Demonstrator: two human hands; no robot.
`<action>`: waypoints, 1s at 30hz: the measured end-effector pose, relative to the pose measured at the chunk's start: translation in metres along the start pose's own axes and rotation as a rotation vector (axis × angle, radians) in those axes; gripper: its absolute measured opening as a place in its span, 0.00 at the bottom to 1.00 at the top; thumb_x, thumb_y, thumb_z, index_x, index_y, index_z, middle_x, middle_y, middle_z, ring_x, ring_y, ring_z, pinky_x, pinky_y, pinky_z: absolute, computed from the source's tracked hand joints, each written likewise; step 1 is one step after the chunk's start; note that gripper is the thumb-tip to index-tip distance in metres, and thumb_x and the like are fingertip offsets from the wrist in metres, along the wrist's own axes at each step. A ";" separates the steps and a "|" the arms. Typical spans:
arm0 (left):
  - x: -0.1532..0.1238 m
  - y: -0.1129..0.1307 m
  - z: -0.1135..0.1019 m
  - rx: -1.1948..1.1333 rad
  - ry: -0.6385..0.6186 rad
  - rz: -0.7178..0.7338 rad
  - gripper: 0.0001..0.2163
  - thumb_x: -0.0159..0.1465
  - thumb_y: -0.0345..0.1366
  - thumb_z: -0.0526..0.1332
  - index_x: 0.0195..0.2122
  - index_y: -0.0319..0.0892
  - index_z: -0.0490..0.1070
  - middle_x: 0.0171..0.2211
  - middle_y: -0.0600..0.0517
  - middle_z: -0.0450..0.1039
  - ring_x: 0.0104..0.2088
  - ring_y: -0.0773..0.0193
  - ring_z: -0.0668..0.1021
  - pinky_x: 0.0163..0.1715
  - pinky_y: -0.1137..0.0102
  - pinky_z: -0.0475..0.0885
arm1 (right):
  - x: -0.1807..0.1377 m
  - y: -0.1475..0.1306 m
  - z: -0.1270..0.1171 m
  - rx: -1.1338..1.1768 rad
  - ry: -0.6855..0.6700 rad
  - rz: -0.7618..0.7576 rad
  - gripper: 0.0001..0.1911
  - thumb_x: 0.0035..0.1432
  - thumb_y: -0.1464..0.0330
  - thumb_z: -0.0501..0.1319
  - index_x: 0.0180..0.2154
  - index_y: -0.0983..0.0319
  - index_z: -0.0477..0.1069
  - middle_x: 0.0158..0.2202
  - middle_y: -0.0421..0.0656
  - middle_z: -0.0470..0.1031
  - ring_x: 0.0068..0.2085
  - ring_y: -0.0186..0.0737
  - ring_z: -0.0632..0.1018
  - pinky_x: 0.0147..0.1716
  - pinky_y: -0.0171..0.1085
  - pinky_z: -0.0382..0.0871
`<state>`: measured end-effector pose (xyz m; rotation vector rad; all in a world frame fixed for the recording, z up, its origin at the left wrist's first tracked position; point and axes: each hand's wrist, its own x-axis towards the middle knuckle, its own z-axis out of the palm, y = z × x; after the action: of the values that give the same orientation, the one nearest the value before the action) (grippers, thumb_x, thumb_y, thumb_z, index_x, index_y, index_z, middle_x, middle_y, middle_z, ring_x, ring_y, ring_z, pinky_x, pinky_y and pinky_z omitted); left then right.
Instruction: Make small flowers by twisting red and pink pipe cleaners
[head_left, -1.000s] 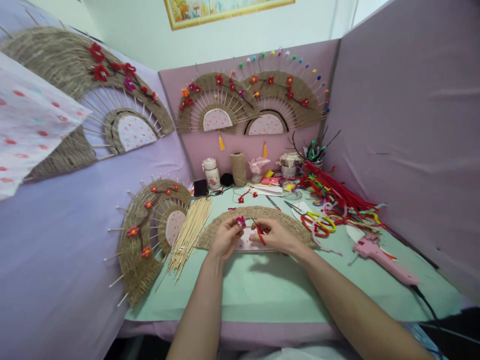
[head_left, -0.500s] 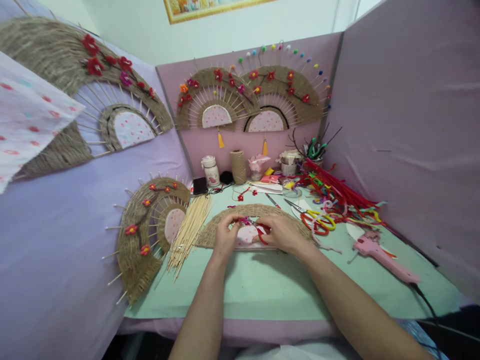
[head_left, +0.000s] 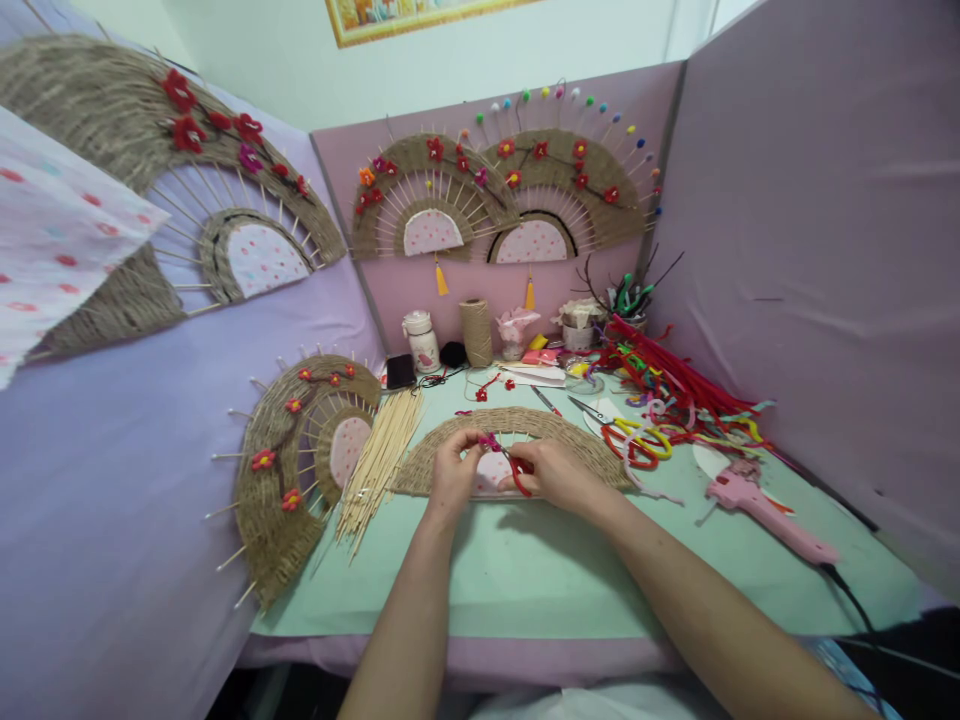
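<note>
A half-round woven jute fan (head_left: 592, 455) lies flat on the green table (head_left: 525, 580), straight in front of me. Over its middle, my left hand (head_left: 454, 472) pinches a small pink pipe-cleaner flower (head_left: 490, 441). My right hand (head_left: 551, 473) is closed on small red-handled scissors (head_left: 519, 473), whose blades point up-left at the flower. Both hands hover just above the fan's pale dotted centre (head_left: 491, 470).
A bundle of bamboo skewers (head_left: 379, 460) lies left of the fan, beside a finished fan (head_left: 300, 460) leaning on the left wall. Yellow and red scissors (head_left: 634, 440), a heap of pipe cleaners (head_left: 675, 395) and a pink glue gun (head_left: 765, 515) lie to the right. A twine spool (head_left: 475, 333) and jars stand at the back.
The camera tilted slightly, so the scene sits a little lower than a second ago. My hands drew closer together over the fan, the scissors nearer the flower.
</note>
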<state>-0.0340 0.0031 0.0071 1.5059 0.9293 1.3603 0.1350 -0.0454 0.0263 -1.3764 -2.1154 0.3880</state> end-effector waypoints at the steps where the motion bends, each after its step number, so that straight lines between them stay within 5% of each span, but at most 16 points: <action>1: 0.000 0.000 0.000 0.000 -0.002 0.000 0.03 0.51 0.29 0.62 0.27 0.40 0.74 0.28 0.51 0.73 0.32 0.64 0.72 0.37 0.71 0.65 | 0.000 0.000 0.000 0.022 -0.007 0.001 0.14 0.48 0.59 0.63 0.22 0.62 0.66 0.17 0.36 0.60 0.21 0.29 0.57 0.23 0.32 0.43; 8: -0.001 0.001 0.000 -0.012 -0.012 -0.010 0.03 0.51 0.30 0.61 0.27 0.40 0.74 0.27 0.50 0.73 0.32 0.64 0.73 0.36 0.70 0.66 | 0.001 -0.004 -0.001 0.055 -0.025 -0.010 0.16 0.49 0.60 0.62 0.19 0.63 0.62 0.16 0.34 0.54 0.20 0.28 0.54 0.22 0.32 0.44; 18: 0.000 -0.003 -0.003 0.140 -0.059 0.032 0.04 0.53 0.31 0.59 0.29 0.39 0.72 0.28 0.51 0.73 0.32 0.65 0.73 0.37 0.70 0.66 | 0.000 -0.002 0.002 0.129 -0.079 0.028 0.16 0.49 0.58 0.61 0.22 0.63 0.62 0.18 0.33 0.57 0.22 0.28 0.56 0.22 0.31 0.45; 30: -0.002 0.007 0.001 0.009 -0.038 -0.017 0.04 0.52 0.33 0.60 0.28 0.38 0.72 0.28 0.51 0.73 0.31 0.65 0.74 0.35 0.71 0.67 | 0.004 0.005 0.011 0.217 -0.049 0.030 0.19 0.48 0.57 0.61 0.19 0.64 0.62 0.18 0.34 0.54 0.22 0.28 0.55 0.22 0.31 0.44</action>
<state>-0.0330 -0.0009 0.0130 1.5218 0.9233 1.3130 0.1304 -0.0385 0.0160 -1.2857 -2.0253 0.6487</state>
